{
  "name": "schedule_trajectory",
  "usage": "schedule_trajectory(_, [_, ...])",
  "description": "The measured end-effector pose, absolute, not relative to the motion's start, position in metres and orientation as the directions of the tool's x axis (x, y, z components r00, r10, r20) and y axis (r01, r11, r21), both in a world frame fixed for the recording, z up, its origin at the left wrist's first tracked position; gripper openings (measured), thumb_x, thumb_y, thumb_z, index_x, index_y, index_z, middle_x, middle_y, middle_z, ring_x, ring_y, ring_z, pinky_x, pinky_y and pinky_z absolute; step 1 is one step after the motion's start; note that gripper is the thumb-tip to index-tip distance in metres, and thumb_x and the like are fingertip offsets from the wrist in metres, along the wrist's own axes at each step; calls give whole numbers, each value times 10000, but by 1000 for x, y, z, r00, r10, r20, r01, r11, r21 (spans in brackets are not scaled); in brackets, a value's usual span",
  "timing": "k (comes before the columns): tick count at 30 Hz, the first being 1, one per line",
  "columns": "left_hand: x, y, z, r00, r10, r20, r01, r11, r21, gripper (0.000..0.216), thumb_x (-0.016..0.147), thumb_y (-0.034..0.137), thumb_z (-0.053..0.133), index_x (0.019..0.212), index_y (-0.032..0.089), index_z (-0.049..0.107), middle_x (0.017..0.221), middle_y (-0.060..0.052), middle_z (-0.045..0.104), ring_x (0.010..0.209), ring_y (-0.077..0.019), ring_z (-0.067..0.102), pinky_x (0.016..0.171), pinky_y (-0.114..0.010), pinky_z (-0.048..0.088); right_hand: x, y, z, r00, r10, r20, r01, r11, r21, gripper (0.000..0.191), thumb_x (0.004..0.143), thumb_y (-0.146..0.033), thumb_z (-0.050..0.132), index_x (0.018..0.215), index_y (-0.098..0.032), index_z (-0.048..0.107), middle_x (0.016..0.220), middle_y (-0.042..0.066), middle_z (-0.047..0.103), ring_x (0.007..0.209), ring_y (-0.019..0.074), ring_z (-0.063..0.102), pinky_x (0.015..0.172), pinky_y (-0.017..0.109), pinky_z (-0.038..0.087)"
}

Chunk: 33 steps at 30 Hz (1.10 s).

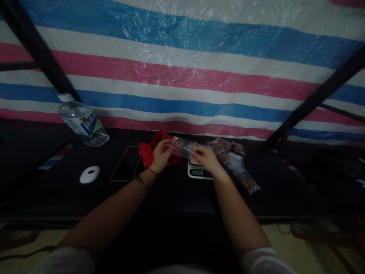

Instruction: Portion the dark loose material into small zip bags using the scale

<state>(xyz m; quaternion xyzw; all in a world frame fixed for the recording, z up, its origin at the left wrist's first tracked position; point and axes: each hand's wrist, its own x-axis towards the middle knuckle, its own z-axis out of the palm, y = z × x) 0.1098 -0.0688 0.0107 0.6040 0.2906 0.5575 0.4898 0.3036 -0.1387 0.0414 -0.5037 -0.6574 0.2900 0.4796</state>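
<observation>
A small clear plastic bag (183, 146) is stretched between my two hands above the black table. My left hand (162, 153) pinches its left end, and my right hand (205, 156) grips the right end. No contents can be made out in the bag. Under my right hand stands a white kitchen scale (191, 172) with a lit display and a pinkish patch on top. Behind my left hand lies a crumpled red bag (146, 154). Right of the scale are several small zip bags (221, 146) of brown bits, with one more filled zip bag (248, 182) nearer me.
A phone (125, 164) lies left of the red bag, beside a white rounded object (89, 174) like a computer mouse. A clear plastic bottle (83, 122) stands at the back left. Striped plastic sheeting (182, 72) hangs behind the black table (176, 198), between dark slanted bars.
</observation>
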Motion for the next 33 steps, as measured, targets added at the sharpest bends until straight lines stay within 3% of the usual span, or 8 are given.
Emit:
schedule_trajectory(3, [108, -69, 11, 139, 887, 441, -36, -441, 897, 339, 857, 436, 556, 1079, 181, 553, 750, -7, 601, 619, -125, 567, 596, -264, 496, 304, -137, 40, 1, 932, 363, 448, 325, -833, 431, 794, -318, 626, 1203, -186, 662, 912, 48, 702, 788, 184, 623, 704, 287, 488])
schedule_trajectory(5, [104, -73, 15, 113, 813, 571, 133, -582, 802, 351, 911, 437, 460, 1132, 181, 551, 944, -74, 644, 855, -189, 621, 781, -359, 521, 304, -137, 41, -5, 947, 321, 490, 282, -825, 465, 767, -302, 657, 1213, -172, 656, 806, 28, 680, 682, 160, 586, 641, 272, 468])
schedule_trajectory(8, [97, -82, 24, 351, 584, 732, 318, -809, 494, 534, 855, 527, 533, 1255, 174, 524, 1243, -142, 582, 1184, -286, 518, 1031, -481, 395, 301, -140, 43, -84, 963, 254, 522, 260, -813, 475, 729, -286, 705, 1190, -176, 671, 781, 18, 672, 644, 142, 557, 622, 260, 450])
schedule_trajectory(10, [95, -87, 29, 555, 462, 692, 325, -886, 331, 781, 739, 620, 643, 1347, 165, 465, 1313, -163, 546, 1240, -325, 479, 1081, -510, 334, 299, -142, 44, -161, 962, 222, 534, 274, -800, 466, 733, -282, 710, 1188, -184, 672, 829, 29, 689, 679, 147, 570, 647, 263, 454])
schedule_trajectory(12, [95, -88, 29, 662, 420, 621, 319, -907, 274, 926, 677, 670, 679, 1402, 159, 413, 1320, -174, 545, 1238, -337, 487, 1091, -520, 317, 297, -144, 45, -222, 957, 189, 550, 283, -786, 445, 748, -283, 702, 1182, -190, 674, 864, 36, 699, 691, 150, 577, 654, 265, 452])
schedule_trajectory(18, [97, -83, 22, 716, 433, 548, 286, -898, 335, 859, 711, 639, 677, 1379, 148, 453, 1206, -166, 613, 1127, -305, 569, 983, -465, 431, 293, -147, 46, -303, 935, 185, 536, 328, -778, 359, 779, -245, 666, 1132, -184, 687, 865, 28, 695, 713, 144, 579, 673, 254, 439])
schedule_trajectory(28, [97, -90, 28, 719, 445, 534, 230, -877, 421, 748, 748, 585, 663, 1342, 169, 482, 1201, -155, 619, 1107, -299, 586, 958, -462, 458, 290, -145, 41, -281, 936, 211, 397, 313, -863, 214, 807, -286, 635, 970, -160, 693, 768, 3, 623, 683, 129, 540, 642, 244, 426])
schedule_trajectory(33, [98, -92, 28, 697, 463, 547, 232, -868, 439, 639, 777, 524, 648, 1293, 171, 513, 1160, -139, 641, 1080, -284, 603, 945, -453, 470, 290, -146, 47, -305, 930, 204, 456, 330, -826, 182, 812, -305, 623, 929, -177, 678, 759, -4, 611, 694, 132, 545, 643, 243, 419])
